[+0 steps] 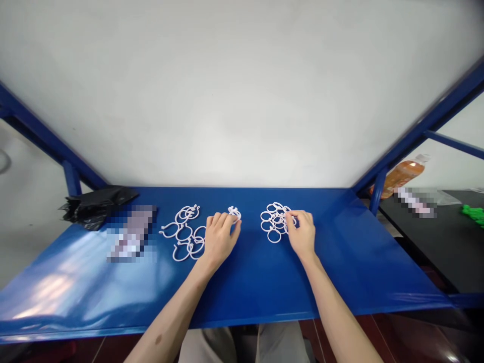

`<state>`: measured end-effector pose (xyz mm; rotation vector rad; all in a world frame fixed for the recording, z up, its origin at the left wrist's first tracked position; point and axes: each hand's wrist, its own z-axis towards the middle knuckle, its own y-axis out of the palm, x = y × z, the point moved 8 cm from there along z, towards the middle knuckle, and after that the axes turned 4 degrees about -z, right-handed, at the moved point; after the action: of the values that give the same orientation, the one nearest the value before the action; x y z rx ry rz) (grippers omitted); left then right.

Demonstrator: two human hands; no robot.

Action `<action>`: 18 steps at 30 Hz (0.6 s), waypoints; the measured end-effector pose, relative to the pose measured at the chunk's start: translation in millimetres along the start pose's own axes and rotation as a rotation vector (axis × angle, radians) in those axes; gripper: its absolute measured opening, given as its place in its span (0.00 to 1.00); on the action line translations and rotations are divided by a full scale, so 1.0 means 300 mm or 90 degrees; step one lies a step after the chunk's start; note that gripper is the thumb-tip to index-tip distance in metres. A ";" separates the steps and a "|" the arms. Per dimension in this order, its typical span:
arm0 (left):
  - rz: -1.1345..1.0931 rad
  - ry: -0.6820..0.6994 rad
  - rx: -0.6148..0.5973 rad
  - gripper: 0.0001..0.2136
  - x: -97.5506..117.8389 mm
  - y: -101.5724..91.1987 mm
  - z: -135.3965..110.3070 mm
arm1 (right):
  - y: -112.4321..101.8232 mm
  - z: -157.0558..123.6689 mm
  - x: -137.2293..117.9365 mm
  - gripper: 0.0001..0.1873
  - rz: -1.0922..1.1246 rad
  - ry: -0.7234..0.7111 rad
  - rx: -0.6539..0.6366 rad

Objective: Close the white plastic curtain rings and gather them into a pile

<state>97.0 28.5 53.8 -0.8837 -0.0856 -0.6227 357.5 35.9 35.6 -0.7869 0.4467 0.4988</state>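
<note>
My left hand (219,238) is closed, with thumb and index finger around a white plastic curtain ring (236,214) in the middle of the blue table. Beside that hand, to its left, lies a loose spread of several white curtain rings (184,232); some have their ends apart, and the hand hides part of the group. A tighter heap of white curtain rings (274,235) lies on the right. At the heap's right edge, my right hand (303,232) pinches a curtain ring (290,222), its fingers partly covering it.
The blue table (257,287) meets a pale wall (234,101). A black plastic bag (94,204) and a blurred-out flat object (138,227) lie at left. Blue frame bars slope at both sides. Beyond the right bar, an orange drink bottle (403,176) and a black table (434,237) show.
</note>
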 end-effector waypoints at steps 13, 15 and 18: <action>-0.376 -0.132 -0.108 0.08 -0.003 0.071 -0.022 | 0.156 -0.105 -0.223 0.06 0.091 -0.137 -0.240; -0.399 -0.149 -0.107 0.09 -0.006 0.064 -0.016 | 0.154 -0.105 -0.230 0.04 0.088 -0.156 -0.241; -0.397 -0.174 -0.098 0.11 -0.019 0.057 -0.010 | 0.153 -0.109 -0.243 0.04 0.103 -0.179 -0.245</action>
<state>101.2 37.1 38.2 -1.0947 -0.5820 -1.0942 266.8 20.2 30.0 -1.0365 0.1528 0.8507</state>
